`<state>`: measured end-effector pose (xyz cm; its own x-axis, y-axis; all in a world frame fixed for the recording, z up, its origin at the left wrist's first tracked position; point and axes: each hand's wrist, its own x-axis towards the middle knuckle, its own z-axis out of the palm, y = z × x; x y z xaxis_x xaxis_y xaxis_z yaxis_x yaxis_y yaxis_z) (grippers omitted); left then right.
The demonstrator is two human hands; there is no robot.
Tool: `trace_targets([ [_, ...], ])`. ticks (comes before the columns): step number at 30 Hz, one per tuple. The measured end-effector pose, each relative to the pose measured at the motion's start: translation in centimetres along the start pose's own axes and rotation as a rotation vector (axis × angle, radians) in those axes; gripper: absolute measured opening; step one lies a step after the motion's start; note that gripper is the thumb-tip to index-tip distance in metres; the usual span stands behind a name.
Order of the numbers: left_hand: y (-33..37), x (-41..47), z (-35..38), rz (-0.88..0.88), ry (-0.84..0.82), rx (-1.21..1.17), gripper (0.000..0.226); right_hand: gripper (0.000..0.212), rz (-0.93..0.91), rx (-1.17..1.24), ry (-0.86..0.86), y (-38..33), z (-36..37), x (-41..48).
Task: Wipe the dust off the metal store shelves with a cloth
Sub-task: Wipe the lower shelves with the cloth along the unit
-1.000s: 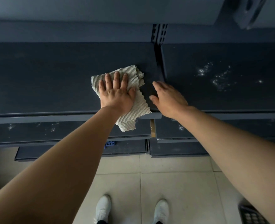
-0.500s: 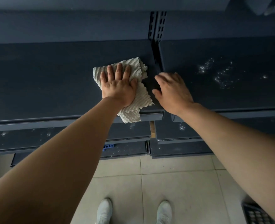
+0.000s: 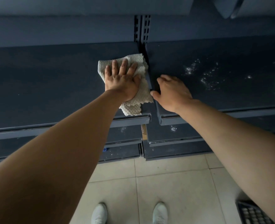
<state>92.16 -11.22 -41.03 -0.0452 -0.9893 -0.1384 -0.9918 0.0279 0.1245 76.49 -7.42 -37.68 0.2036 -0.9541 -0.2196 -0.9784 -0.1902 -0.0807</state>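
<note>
L shelf (image 3: pixel 44 88), out to the left of my L hand: dark metal top, faint streaks, nothing on it but the cloth.

L hand (image 3: pixel 122 83): flat, palm down, fingers straight and spread wide. It presses on the cloth (image 3: pixel 141 96) and grips nothing. The cloth is a pale, ribbed rag lying on the L shelf at its right end. It sticks out past my fingertips and past the thumb side, and one corner trails toward the shelf's front lip below my wrist. Its right edge sits at the gap between the two shelves.

Slotted upright (image 3: pixel 142 28): beyond my fingertips, btwn the two shelves, at the back panel.

R hand (image 3: pixel 172 92): palm down on the R shelf (image 3: pixel 246 101), at its left end, fingers loosely bent, holding nothing. The thumb lies by the shelf's left edge, just beside the cloth; can't tell if they touch.

Dust specks (image 3: pixel 211 78): white flecks on the R shelf, to the right of my R hand and apart from it.

Lower shelves (image 3: pixel 170 136): under both wrists, w/ a few white flecks.

Tile floor (image 3: pixel 174 191) below, w/ my two white shoes (image 3: pixel 99 212).
</note>
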Motion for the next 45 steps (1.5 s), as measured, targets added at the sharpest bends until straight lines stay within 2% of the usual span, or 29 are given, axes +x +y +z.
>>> trace_targets([
  [10, 0.1, -5.8, 0.7, 0.006, 0.028, -0.044, 0.054, 0.056, -0.029, 0.028, -0.056, 0.4, 0.4, -0.4],
  [17, -0.6, -9.0, 1.1, -0.015, 0.034, -0.053, 0.052, 0.054, 0.006, 0.048, -0.027, -0.5, 0.8, -0.8],
  [37, -0.6, -3.7, 0.7, -0.024, 0.029, -0.032, 0.055, 0.055, 0.010, 0.113, 0.010, 0.1, 1.6, -0.7],
  [42, -1.0, -4.4, 0.3, 0.032, -0.043, -0.029, 0.068, 0.050, -0.014, 0.107, 0.005, 0.1, 0.7, -1.8],
  [45, -1.1, -5.8, 0.4, 0.079, -0.012, -0.056, 0.059, 0.049, -0.025, 0.078, 0.012, 0.7, 0.5, -2.7],
])
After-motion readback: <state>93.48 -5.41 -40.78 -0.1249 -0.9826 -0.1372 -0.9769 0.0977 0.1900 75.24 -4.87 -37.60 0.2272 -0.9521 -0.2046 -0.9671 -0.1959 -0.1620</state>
